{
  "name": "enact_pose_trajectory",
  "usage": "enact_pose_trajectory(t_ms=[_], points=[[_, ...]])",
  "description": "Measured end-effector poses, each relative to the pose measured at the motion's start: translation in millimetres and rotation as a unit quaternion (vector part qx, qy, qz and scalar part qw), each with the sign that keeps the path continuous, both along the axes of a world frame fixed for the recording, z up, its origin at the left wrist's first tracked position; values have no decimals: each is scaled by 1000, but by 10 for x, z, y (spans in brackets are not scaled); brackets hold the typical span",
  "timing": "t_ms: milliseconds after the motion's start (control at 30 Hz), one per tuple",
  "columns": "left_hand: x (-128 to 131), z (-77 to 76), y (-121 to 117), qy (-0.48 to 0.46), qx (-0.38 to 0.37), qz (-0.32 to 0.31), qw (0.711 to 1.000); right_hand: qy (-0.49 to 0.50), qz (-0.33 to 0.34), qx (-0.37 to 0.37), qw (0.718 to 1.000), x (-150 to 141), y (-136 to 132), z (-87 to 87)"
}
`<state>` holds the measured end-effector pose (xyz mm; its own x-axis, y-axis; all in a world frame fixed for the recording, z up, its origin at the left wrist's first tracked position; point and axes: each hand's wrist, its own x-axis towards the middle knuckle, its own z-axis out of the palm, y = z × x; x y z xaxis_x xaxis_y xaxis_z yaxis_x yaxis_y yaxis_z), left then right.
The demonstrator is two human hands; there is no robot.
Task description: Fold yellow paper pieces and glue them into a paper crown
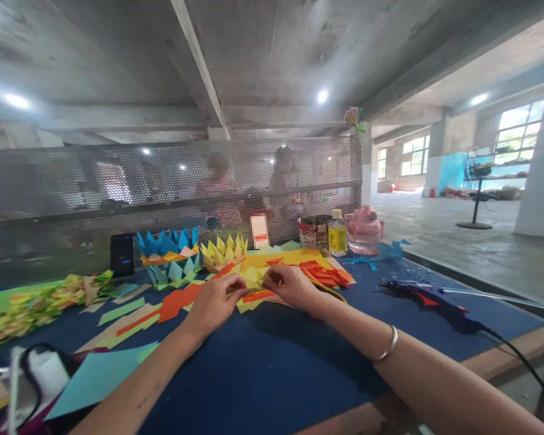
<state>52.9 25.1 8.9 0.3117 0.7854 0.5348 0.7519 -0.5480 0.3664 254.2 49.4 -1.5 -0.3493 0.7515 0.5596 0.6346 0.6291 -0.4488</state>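
My left hand (pixel 216 299) is closed in a pinch, thumb and index finger meeting at the left edge of a small piece of yellow paper (pixel 254 279). Opposite it, my right hand (pixel 292 286) pinches the same paper with curled fingers that partly hide it. Orange and pale yellow paper scraps lie under and around both hands. Just right of my right hand is a pile of folded orange paper strips (pixel 324 273). Orange paper (pixel 178 302) lies left of my left hand.
Behind stand a blue folded-paper crown (pixel 168 243), a yellow one (pixel 224 252), a phone (pixel 122 255), a basket (pixel 314 232), a bottle (pixel 338 235) and a pink jug (pixel 365 231). A corded glue gun (pixel 435 302) lies right; folded paper pieces (pixel 49 305) heap left. A perforated screen (pixel 163 175) closes the back.
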Motion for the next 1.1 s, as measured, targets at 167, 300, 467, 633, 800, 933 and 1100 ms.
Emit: enact_pose_trajectory(t_ms=[167,300,467,633,800,933,1100], points=[[5,3,-7,0,-10,6,1000,5,41,19,999,-1,3,-13],[20,7,-27,4,-6,8,1000,2,55,19,998,3,-5,-12],[14,-12,-14,7,-4,0,1000,-8,57,22,998,2,-20,1],[9,-21,-9,13,-2,5,1000,-17,65,28,997,0,-25,11],[10,-33,-8,19,-2,9,1000,-24,74,41,996,-8,-25,11],[11,-41,-7,22,-5,9,1000,-32,80,49,995,-10,-31,15],[28,-30,-27,34,4,21,999,-35,82,45,995,-3,-40,23]])
